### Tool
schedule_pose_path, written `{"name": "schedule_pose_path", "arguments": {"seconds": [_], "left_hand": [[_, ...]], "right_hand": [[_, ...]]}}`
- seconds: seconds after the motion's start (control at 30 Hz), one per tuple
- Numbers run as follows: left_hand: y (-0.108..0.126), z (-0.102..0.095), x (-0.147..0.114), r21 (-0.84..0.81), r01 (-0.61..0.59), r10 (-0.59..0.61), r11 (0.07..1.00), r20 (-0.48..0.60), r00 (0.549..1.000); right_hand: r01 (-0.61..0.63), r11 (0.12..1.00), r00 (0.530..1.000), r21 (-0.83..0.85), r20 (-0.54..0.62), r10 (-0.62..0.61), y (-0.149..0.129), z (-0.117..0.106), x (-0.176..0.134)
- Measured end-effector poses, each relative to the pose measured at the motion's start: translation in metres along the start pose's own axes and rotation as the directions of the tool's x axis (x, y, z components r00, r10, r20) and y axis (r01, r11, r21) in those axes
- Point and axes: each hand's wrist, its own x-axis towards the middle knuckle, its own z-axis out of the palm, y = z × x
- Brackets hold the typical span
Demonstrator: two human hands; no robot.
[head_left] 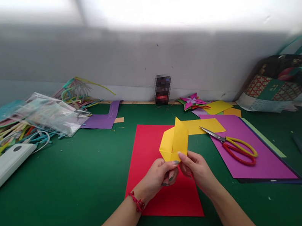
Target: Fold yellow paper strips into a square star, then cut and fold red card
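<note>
Between my two hands is a folded piece of yellow paper [180, 137], with one pointed flap standing up. My left hand [165, 171] pinches its lower edge, thumb on top and fingers curled beneath. At the lower right corner, my right hand [196, 165] grips it between thumb and fingers. Under both hands lies a sheet of red paper [166, 203] on the green table. A yellow paper strip [206, 125] sticks out behind the folded piece. Scissors [233, 143] with one red and one yellow handle rest on purple sheets [263, 159] to the right.
At the left are a white power strip [6, 168], a clear plastic bag [49, 114] and many coloured strips. A purple offcut [100, 120] lies near the wall. Folded paper stars [192, 100] sit at the back, with a patterned bag [273, 84] at the right.
</note>
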Motion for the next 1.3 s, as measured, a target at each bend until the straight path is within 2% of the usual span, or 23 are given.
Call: {"name": "schedule_pose_path", "arguments": {"seconds": [0.13, 0.5, 0.77, 0.87, 1.1, 1.3], "left_hand": [[0.0001, 0.0002, -0.0011, -0.037, -0.007, 0.008, 0.999, 0.032, 0.999], [0.0001, -0.0058, -0.0012, -0.071, -0.004, 0.008, 0.997, 0.057, 0.998], [0.0006, -0.0023, -0.0041, -0.093, -0.021, 0.031, 0.995, 0.107, 0.994], [0.0011, -0.0015, -0.0044, -0.078, -0.018, 0.025, 0.997, 0.090, 0.996], [0.0035, -0.0013, -0.0043, 0.066, -0.005, 0.004, 0.998, 0.028, 1.000], [0.0029, -0.0005, -0.0030, -0.028, -0.018, 0.018, 0.999, 0.027, 0.999]], "right_hand": [[-0.004, 1.000, 1.000, 0.011, 0.030, 0.004, 0.0011, 0.0000, -0.0007], [0.033, 0.988, 0.997, -0.154, 0.077, -0.021, -0.0018, 0.0028, -0.0052], [0.036, 0.999, 0.998, 0.003, 0.056, -0.036, 0.0053, 0.0067, -0.0055], [0.050, 0.999, 0.998, 0.014, 0.049, -0.051, 0.0064, 0.0068, -0.0053], [0.035, 0.997, 0.996, -0.066, 0.083, -0.029, 0.0014, -0.0009, -0.0040], [0.042, 0.996, 0.996, -0.074, 0.077, -0.036, -0.0003, -0.0021, -0.0019]]}}
